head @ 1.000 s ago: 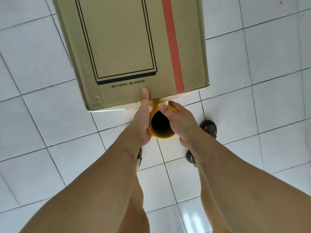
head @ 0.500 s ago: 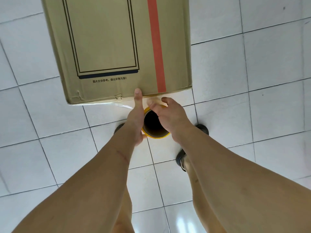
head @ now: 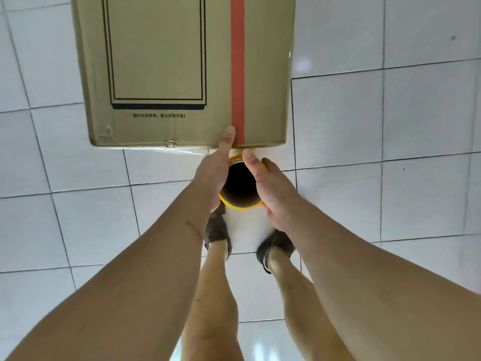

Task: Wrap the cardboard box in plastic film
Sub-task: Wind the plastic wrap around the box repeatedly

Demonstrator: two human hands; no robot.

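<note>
Floor's all big glossy white tiles (head: 429, 113) with thin dark grout lines (head: 382, 105) running through them, and a bit of glare down at the bottom edge. Two bare legs (head: 216, 295) come down the middle, standing in dark sandal-type shoes (head: 217, 230), one foot on each side of a tile seam. There's also a small dark speck (head: 453, 37) on a tile up in the top right, can't tell what it is.
</note>
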